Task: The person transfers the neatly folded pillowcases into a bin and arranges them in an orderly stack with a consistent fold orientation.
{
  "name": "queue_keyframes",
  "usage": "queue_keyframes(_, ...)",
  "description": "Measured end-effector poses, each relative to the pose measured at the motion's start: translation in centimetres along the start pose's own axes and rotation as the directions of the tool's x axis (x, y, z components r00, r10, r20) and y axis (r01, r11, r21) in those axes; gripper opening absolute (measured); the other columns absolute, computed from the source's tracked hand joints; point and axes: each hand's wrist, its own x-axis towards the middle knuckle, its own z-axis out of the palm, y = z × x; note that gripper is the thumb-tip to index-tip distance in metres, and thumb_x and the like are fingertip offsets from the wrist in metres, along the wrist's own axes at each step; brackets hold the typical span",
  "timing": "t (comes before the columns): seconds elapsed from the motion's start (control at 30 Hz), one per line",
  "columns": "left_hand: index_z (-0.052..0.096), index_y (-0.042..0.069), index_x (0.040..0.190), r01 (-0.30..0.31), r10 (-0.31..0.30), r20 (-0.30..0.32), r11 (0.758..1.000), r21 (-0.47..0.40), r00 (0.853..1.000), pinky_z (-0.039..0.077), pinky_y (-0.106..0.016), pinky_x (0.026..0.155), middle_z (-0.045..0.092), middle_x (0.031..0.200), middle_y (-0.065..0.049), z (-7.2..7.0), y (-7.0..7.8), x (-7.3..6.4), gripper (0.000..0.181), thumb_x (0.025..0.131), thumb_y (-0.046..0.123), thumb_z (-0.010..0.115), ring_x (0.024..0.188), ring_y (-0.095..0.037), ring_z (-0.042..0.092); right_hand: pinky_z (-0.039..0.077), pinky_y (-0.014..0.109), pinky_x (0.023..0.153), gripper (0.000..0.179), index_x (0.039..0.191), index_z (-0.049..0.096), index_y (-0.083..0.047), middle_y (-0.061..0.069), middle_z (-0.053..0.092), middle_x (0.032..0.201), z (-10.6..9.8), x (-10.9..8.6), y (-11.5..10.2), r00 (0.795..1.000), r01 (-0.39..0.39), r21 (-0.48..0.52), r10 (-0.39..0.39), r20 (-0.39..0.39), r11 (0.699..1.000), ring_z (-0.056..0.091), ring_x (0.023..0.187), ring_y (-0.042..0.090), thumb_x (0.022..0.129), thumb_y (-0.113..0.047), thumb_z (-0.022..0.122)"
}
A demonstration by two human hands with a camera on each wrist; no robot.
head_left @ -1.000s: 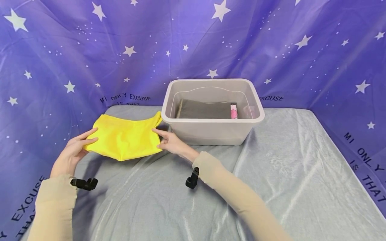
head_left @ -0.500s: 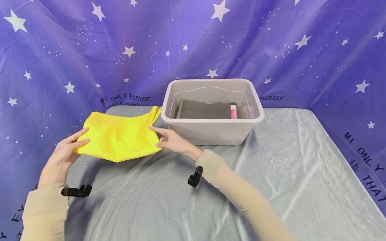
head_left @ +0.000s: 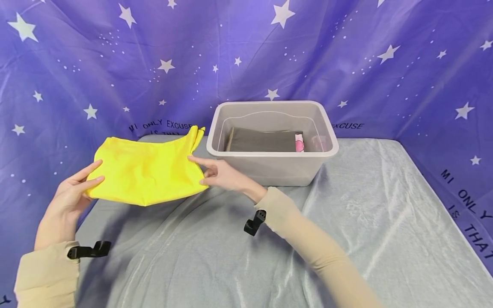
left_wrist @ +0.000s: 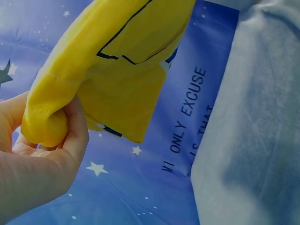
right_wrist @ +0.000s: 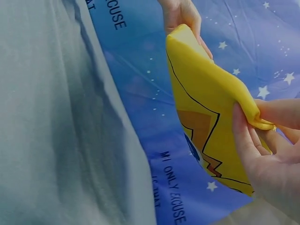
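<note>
A folded yellow cloth [head_left: 142, 169] hangs level above the left part of the bed-like surface. My left hand [head_left: 66, 199] grips its left end, thumb on the near face and fingers curled behind, as the left wrist view shows. At the other end my right hand [head_left: 225, 174] pinches the cloth between thumb and fingers. Black line drawing and brown patches mark the underside of the yellow cloth [right_wrist: 206, 93] in the right wrist view. Its far right corner sticks up in a bunched fold.
A grey plastic bin [head_left: 269, 169] stands at the back, just right of the cloth. Inside lie a folded dark grey cloth [head_left: 262, 141] and a pink-and-white item [head_left: 299, 143]. Grey plush fabric [head_left: 366, 222] covers the surface; a purple starry curtain [head_left: 246, 81] hangs behind.
My left hand has moved left and slightly toward me with its end of the cloth, stretching it wider. The far right corner has risen, and my right hand has shifted only slightly.
</note>
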Motion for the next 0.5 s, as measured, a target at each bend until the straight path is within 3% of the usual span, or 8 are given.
queue_keyframes(0.13,0.064,0.007,0.109,-0.042,0.044,0.041,0.999,-0.034,0.998,0.052,-0.029,0.065,0.065,0.095,-0.009,0.5,0.1,-0.2,0.042,0.086,-0.017,0.038,0.081,-0.021,0.064,0.03,0.02,0.052,0.061,0.136,0.031,-0.004,0.006,0.033,0.14,-0.4,-0.4,-0.7,1.0,0.007,-0.005,-0.007,-0.002,1.0,0.043,0.057,0.012,0.081,0.008,0.054)
queue_keyframes(0.33,0.062,0.006,0.111,-0.074,0.077,0.047,0.995,-0.073,0.996,0.052,-0.03,0.065,0.065,0.096,-0.01,1.6,0.0,-0.3,0.043,0.085,-0.018,0.037,0.081,-0.022,0.064,0.039,0.02,0.061,0.059,0.136,0.032,-0.005,0.004,0.032,0.141,-1.2,-1.3,-1.6,1.0,0.013,-0.044,-0.014,-0.019,0.999,0.052,0.067,0.018,0.082,0.006,0.053)
queue_keyframes(0.5,0.062,0.007,0.111,-0.089,0.092,0.037,0.994,-0.07,0.995,0.052,-0.029,0.064,0.065,0.097,-0.009,2.6,-0.1,-0.1,0.043,0.085,-0.017,0.039,0.08,-0.022,0.065,0.034,0.021,0.054,0.059,0.136,0.033,-0.006,0.003,0.035,0.139,-2.0,-1.9,-2.0,0.999,-0.002,-0.062,0.0,-0.035,0.998,0.049,0.066,0.019,0.082,0.005,0.054)
